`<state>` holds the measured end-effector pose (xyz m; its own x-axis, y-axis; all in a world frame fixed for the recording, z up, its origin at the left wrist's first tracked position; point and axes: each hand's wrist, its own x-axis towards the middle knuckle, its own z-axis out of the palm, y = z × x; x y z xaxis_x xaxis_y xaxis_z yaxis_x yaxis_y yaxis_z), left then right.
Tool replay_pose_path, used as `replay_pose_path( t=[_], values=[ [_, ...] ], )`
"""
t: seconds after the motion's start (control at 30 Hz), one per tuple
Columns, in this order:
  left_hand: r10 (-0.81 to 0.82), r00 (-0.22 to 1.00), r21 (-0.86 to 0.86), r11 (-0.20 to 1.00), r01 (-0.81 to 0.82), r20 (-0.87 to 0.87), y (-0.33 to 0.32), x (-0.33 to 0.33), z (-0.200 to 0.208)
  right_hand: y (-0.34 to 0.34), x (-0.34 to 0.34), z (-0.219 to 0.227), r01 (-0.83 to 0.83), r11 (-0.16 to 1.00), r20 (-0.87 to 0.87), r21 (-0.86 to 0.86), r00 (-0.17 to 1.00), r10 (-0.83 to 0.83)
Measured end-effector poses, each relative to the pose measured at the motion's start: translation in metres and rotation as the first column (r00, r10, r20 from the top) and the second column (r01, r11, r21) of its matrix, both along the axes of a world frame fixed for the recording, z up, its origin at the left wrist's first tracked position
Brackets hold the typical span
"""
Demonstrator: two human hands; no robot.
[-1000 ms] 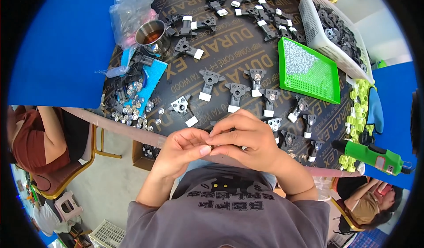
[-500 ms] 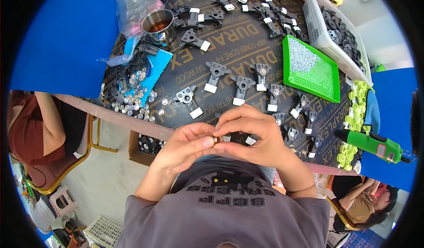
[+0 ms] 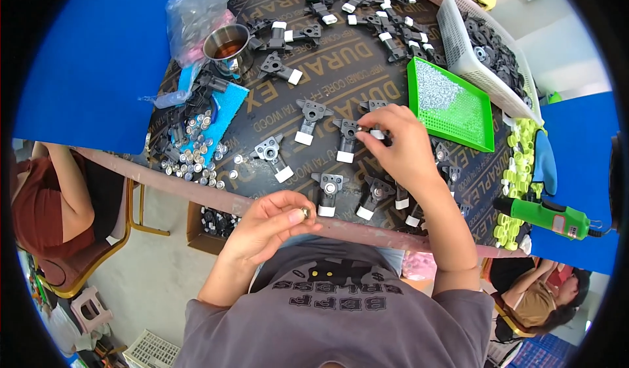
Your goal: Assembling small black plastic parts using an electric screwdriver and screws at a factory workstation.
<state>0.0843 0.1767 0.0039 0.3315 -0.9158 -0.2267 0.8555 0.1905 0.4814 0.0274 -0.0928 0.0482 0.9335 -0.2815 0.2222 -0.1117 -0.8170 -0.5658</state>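
My left hand [image 3: 265, 230] is at the table's near edge, pinching a small round brassy metal cap [image 3: 305, 213] between thumb and finger. Farther out, my right hand [image 3: 401, 142] reaches over the table. Its thumb and forefinger are pinched at the ring-shaped hole of a black plastic bracket [image 3: 346, 137] with a white end. A tiny metal piece seems to sit between those fingertips, mostly hidden. Similar brackets lie around, including a bracket [image 3: 329, 192] with a metal centre and another bracket [image 3: 270, 153] to the left.
Loose silver caps [image 3: 196, 152] lie at left by a blue pad [image 3: 226, 116] and a metal cup [image 3: 227, 46] of brown liquid. At right are a green tray [image 3: 485, 122] of tiny pieces, a white basket [image 3: 452, 27], yellow-green clips [image 3: 521, 165] and a green electric screwdriver [image 3: 547, 217]. Two people sit nearby.
My hands were together over the near edge and have parted. The right hand has moved out to the bracket; the left stays near the edge with the cap.
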Motion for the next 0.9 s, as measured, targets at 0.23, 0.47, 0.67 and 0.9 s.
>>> replay_pose_path(
  t=[0.23, 0.47, 0.67, 0.9],
  values=[
    [0.001, 0.999, -0.005, 1.000, -0.001, -0.037, 0.001, 0.001, 0.002, 0.001, 0.007, 0.001, -0.031, 0.999, -0.052, -0.015, 0.998, 0.030],
    [0.040, 0.998, 0.011, 0.999, -0.040, -0.038, -0.009, 0.000, 0.006, 0.050, -0.017, 0.040, -0.419, 0.867, 0.169, 0.272, 0.907, 0.385],
    [0.073, 0.997, 0.068, 0.995, -0.073, -0.011, -0.008, -0.001, 0.007, 0.059, -0.015, 0.032, -0.451, 0.863, 0.225, 0.230, 0.887, 0.403],
    [0.122, 0.991, 0.062, 0.991, -0.118, -0.048, -0.003, 0.002, 0.003, 0.047, 0.009, 0.025, -0.332, 0.765, 0.082, 0.552, 0.934, 0.346]
  ],
)
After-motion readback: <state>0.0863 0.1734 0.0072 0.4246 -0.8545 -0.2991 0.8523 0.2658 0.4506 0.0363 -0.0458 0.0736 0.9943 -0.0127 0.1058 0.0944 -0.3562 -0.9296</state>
